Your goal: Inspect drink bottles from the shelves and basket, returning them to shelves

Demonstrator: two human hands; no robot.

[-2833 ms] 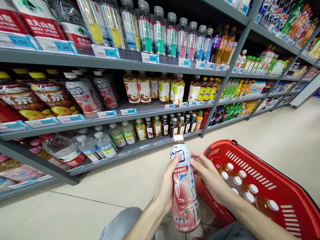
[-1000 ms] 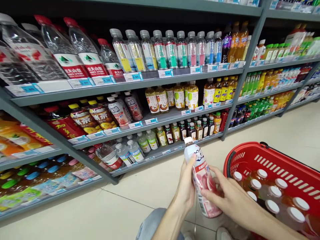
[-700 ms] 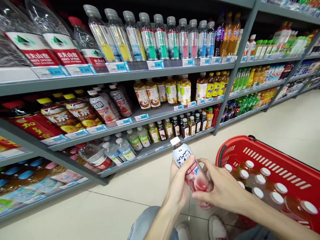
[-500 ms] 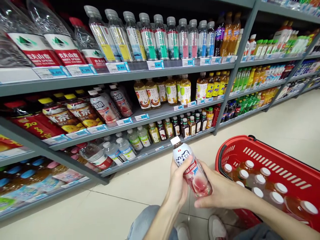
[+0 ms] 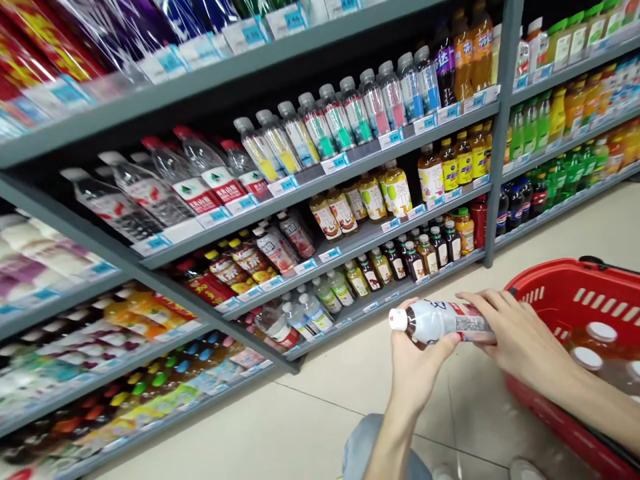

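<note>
A drink bottle [image 5: 440, 321] with a white cap and a pale blue and pink label lies nearly level between my hands, its cap pointing left. My left hand [image 5: 417, 363] grips it from below near the neck, thumb along the label. Around the base end, my right hand [image 5: 510, 330] is closed from above and behind, partly hiding the label. Close to my right forearm stands a red shopping basket [image 5: 550, 407] with several white-capped bottles [image 5: 587, 359] in it.
Shelves of bottled drinks run along the far side, with price tags on their edges. Similar peach-labelled bottles [image 5: 275, 248] stand on a middle shelf. A grey shelf post [image 5: 497, 133] rises at the right. Pale floor tiles [image 5: 310, 413] lie below; my knee [image 5: 373, 447] shows at the bottom.
The bottle has turned from tilted upright to nearly level, its printed front rolled away. My right hand has shifted over its base end. The view has swung left and tilted.
</note>
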